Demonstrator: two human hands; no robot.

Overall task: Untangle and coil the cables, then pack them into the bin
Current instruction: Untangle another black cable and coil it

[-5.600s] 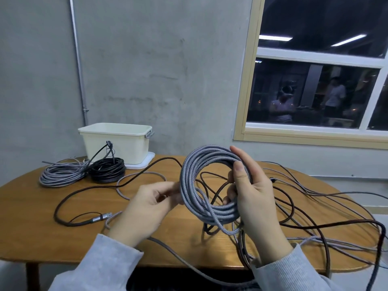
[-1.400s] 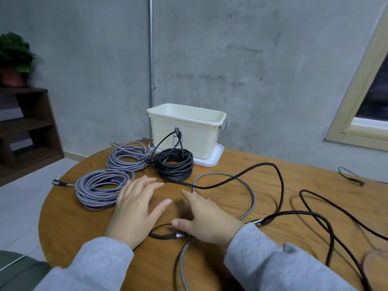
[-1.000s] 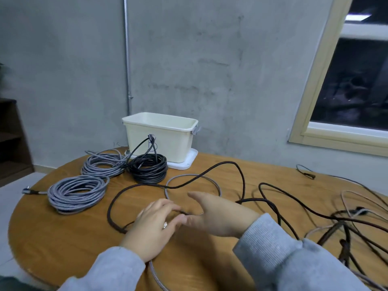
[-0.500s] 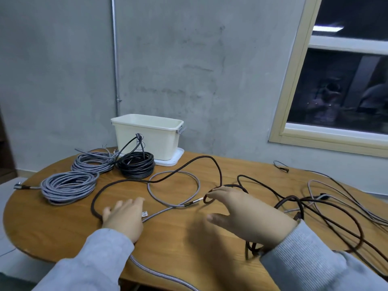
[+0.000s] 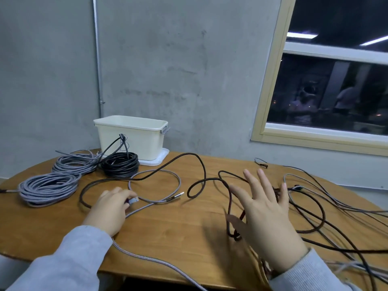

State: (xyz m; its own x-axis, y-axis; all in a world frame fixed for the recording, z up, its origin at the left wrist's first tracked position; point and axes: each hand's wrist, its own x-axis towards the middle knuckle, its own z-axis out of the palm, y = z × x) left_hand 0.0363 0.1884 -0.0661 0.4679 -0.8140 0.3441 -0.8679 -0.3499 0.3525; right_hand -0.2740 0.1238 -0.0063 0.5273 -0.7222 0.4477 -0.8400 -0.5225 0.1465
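Observation:
A cream bin (image 5: 134, 141) stands on its lid at the table's back left. In front of it lie two grey coils (image 5: 48, 187) (image 5: 75, 162) and a black coil (image 5: 119, 164). My left hand (image 5: 111, 206) rests on the table and pinches a small silver cable plug (image 5: 134, 200) at its fingertips. A loose grey braided cable (image 5: 155, 183) loops beside that hand and runs under my wrist. My right hand (image 5: 264, 219) hovers with fingers spread, holding nothing, over a loose dark brown cable (image 5: 201, 166).
A tangle of dark and grey cables (image 5: 319, 208) covers the right part of the round wooden table (image 5: 172, 232), some trailing over its edge. A concrete wall is close behind, with a window at the right.
The grey coil I held 5.6 s ago now lies at the table's left. In the last half second my right hand lifted and spread, and my left fingers closed on the plug.

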